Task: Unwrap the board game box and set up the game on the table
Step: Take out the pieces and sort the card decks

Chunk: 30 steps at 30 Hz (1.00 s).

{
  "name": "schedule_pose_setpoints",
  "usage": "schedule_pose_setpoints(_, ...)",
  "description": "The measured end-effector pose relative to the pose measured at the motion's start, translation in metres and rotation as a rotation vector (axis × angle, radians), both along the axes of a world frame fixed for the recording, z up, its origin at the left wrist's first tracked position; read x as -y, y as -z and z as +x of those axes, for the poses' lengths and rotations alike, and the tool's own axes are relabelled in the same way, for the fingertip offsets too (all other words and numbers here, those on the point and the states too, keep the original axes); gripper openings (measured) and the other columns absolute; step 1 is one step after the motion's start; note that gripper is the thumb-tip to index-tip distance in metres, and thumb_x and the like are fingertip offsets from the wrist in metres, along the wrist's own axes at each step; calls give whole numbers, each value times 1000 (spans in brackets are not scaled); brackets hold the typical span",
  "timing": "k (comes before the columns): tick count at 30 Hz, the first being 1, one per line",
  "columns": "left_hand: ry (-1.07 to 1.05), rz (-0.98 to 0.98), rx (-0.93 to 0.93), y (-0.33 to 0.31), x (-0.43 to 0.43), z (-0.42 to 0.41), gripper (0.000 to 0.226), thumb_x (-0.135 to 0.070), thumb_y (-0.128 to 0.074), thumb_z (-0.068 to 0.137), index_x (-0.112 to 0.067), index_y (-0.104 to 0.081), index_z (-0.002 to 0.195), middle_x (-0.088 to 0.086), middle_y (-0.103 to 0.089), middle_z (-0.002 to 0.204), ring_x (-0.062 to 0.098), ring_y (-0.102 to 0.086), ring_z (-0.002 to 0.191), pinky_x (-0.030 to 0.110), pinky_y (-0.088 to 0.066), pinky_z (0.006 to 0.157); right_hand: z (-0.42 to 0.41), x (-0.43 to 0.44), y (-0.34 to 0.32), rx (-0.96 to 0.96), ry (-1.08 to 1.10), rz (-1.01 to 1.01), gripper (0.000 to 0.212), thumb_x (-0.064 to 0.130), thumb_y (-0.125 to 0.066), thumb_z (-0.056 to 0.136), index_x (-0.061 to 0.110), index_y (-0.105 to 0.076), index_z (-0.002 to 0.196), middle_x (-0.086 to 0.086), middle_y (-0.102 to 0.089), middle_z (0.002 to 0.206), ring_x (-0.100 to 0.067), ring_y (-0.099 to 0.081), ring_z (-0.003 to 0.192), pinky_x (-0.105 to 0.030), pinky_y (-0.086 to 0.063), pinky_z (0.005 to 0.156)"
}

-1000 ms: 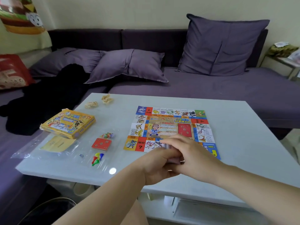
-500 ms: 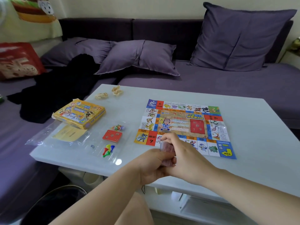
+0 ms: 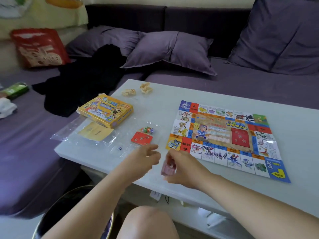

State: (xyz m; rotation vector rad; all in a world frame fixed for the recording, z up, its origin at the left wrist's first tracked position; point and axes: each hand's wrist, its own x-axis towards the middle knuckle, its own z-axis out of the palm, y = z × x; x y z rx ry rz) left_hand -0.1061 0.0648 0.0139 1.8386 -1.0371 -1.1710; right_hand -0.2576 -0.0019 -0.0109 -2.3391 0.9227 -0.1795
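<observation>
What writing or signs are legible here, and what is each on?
"?": on a red near-edge square of the game board.
Yellow arrow: on its blue near corner.
Title on the game box: too blurred to read.
Characters on the red cards and yellow sheet: unreadable.
The pink stack in the right hand: blurred.

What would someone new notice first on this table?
The bright game board lies unfolded flat on the right side of the white table. The yellow game box sits at the far left. At the near edge, the right hand holds a blurred pinkish stack.
</observation>
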Motion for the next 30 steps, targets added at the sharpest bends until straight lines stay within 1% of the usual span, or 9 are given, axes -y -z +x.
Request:
schedule_pose_setpoints(1,-23,-57,159,3,0,11,32,-21,-54,93,-23,-53,125,-16,-62,102,15,-62,99,35,-47,95,7,0,5,-19,-5,-1,26,22,-71,73,19,-49,87,6,-54,84,-16,-51,78,-24,-40,61)
schedule_pose_setpoints(3,-72,-126,397,6,0,28,27,-21,-53,93,-25,-58,119,-17,-61,100,13,-61,94,32,-48,88,20,0,13,-49,-20,0,23,19,-68,72,19,-47,82,7,-51,80,-14,-49,75,-22,-36,59)
schedule_pose_setpoints(8,97,-71,849,20,-5,49,27,-26,-48,95,-31,-57,120,-11,-54,125,14,-54,108,29,-44,90,41,3,20,-82,-77,-106,22,24,-64,76,18,-44,85,3,-40,97,-15,-46,82,-21,-37,70)
schedule_pose_setpoints(15,193,-53,910,34,-10,48,29,-28,-45,96,-31,-55,124,-11,-51,128,13,-44,116,25,-41,89,41,6,27,-117,-81,-188,33,42,-66,76,21,-45,91,5,-41,100,-14,-43,92,-26,-41,81)
schedule_pose_setpoints(21,165,-108,891,31,-8,54,29,-27,-46,96,-33,-56,122,-13,-49,132,11,-46,117,26,-41,93,38,8,11,-116,-65,-191,59,65,-65,70,24,-46,108,9,-43,111,-10,-39,102,-25,-34,87)
schedule_pose_setpoints(23,110,-112,890,28,-4,65,27,-27,-48,95,-34,-57,120,-14,-49,132,11,-48,117,27,-42,95,47,18,-5,-68,-50,-199,60,65,-59,76,22,-48,117,8,-46,117,-10,-42,108,-26,-35,93)
schedule_pose_setpoints(25,75,-97,912,27,3,78,28,-27,-49,95,-34,-56,121,-12,-48,133,13,-48,117,30,-42,97,62,34,-20,-59,-23,-216,50,58,-57,83,22,-54,118,6,-51,121,-12,-46,112,-29,-36,96)
schedule_pose_setpoints(27,89,-66,956,29,11,87,31,-31,-49,95,-36,-53,126,-10,-46,136,15,-44,123,34,-39,101,82,52,-29,-143,2,-223,44,50,-57,87,21,-58,120,0,-51,123,-17,-45,117,-33,-36,96)
schedule_pose_setpoints(30,191,-50,1000,32,23,92,38,-40,-51,93,-37,-49,131,-10,-43,137,16,-38,127,36,-33,105,111,71,-30,-398,-41,-224,51,53,-54,87,19,-57,126,-6,-45,128,-26,-38,123,-36,-34,95)
